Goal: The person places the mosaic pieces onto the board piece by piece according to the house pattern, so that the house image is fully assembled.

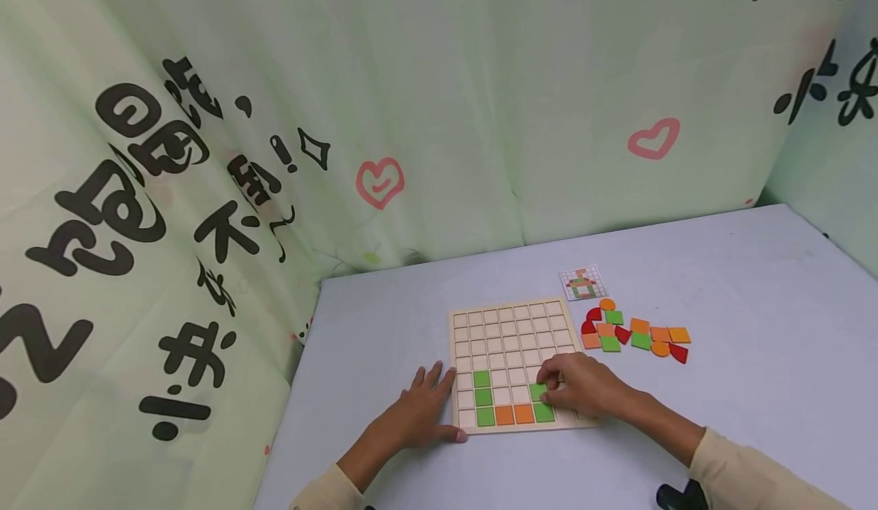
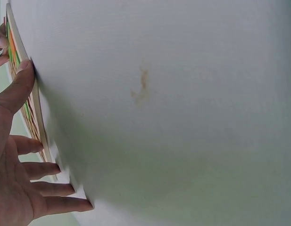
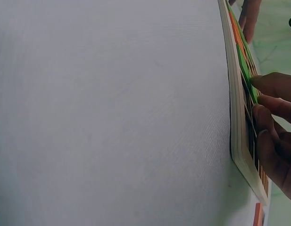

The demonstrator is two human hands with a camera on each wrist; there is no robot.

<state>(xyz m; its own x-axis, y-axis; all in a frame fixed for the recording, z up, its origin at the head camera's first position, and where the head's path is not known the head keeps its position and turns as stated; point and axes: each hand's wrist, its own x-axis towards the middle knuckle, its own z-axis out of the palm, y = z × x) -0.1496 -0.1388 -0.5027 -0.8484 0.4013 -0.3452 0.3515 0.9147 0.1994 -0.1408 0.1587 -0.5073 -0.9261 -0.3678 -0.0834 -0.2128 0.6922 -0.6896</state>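
A pale wooden grid board [image 1: 463, 374] lies on the table, several green and orange square tiles set in its lower rows. My right hand [image 1: 586, 384] is over the board's lower right part, fingers bent, with index finger and thumb at a green square tile [image 1: 537, 392] in the right column. In the right wrist view the fingertips [image 3: 258, 82] touch that tile. My left hand [image 1: 421, 411] steadies the board's lower left corner, fingers spread along the left edge. From the left wrist view, its thumb [image 2: 23, 77] presses the front rim.
Right of the board lie loose red, orange and green pieces, among them an orange circle [image 1: 607, 305] and a green square [image 1: 641, 341]. Behind them is a small pattern card [image 1: 583, 283]. A printed curtain [image 1: 480, 113] hangs behind the white table [image 1: 391, 327].
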